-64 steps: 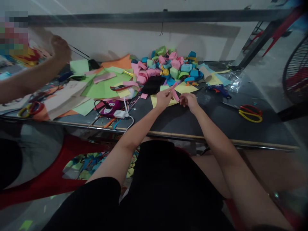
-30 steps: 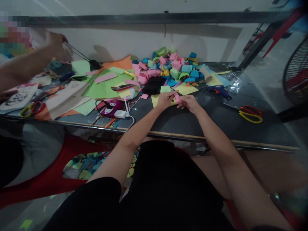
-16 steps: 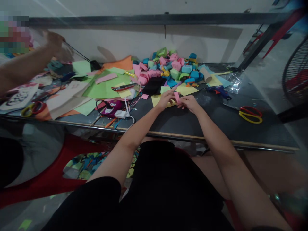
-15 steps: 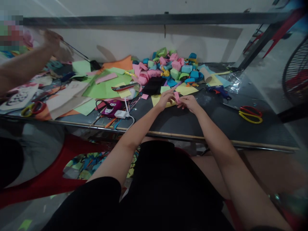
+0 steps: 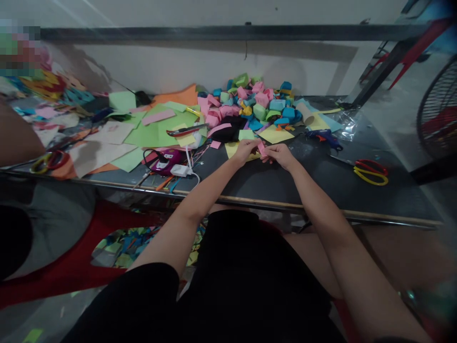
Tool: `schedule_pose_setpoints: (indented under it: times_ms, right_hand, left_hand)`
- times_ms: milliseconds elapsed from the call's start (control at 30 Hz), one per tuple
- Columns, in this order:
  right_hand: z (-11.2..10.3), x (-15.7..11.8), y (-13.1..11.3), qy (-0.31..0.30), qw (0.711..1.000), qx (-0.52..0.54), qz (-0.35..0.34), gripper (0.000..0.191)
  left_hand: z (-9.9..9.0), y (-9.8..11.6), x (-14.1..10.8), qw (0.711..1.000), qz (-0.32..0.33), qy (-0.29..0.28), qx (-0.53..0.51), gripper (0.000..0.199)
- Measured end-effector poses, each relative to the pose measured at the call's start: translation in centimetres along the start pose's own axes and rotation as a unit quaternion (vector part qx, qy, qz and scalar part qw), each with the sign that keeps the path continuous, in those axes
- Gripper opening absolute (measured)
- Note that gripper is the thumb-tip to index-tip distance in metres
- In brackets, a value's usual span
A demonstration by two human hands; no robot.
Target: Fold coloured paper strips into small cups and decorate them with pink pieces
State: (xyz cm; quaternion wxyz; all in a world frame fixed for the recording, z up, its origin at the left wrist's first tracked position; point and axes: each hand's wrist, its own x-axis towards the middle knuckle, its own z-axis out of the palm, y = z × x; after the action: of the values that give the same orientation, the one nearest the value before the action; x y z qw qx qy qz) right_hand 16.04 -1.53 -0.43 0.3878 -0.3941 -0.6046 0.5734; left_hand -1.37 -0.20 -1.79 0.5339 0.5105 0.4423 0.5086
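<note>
A small folded piece of pink paper (image 5: 262,149) is pinched between my two hands above the dark table. My left hand (image 5: 247,151) grips its left side, and my right hand (image 5: 280,155) has its fingertips closed on the right side. Beneath my left hand lies a yellow paper sheet (image 5: 232,149), partly covered. Just behind my hands are a light green paper piece (image 5: 246,135) and another yellow sheet (image 5: 274,135). A heap of small folded paper shapes (image 5: 262,98) in pink, blue, green and yellow rises at the back.
Right of my hands lie a blue glue gun (image 5: 325,138) and red-and-yellow scissors (image 5: 371,171). On the left are a purple power strip (image 5: 167,159) with a white plug, a cutter (image 5: 185,130), paper sheets (image 5: 150,128) and more scissors (image 5: 50,162). A co-worker's arm (image 5: 17,133) reaches in at far left.
The co-worker's arm has pulled back toward the lower left. A pink paper strip now lies over the black item behind my hands. My hands keep hold of the pink paper, its tilt slightly changed.
</note>
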Motion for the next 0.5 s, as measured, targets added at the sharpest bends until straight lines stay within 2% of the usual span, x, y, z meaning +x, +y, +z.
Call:
schedule_pose_setpoints:
  times_ms: [267, 500]
  right_hand:
    - [-0.33, -0.02, 0.21, -0.011, 1.000, 0.009, -0.011, 0.031]
    - [-0.29, -0.10, -0.01, -0.015, 1.000, -0.005, -0.004, 0.023]
  left_hand:
    - [-0.07, -0.34, 0.43, 0.997, 0.008, -0.042, -0.060, 0.031]
    - [-0.48, -0.38, 0.82, 0.997, -0.026, -0.061, -0.034, 0.036]
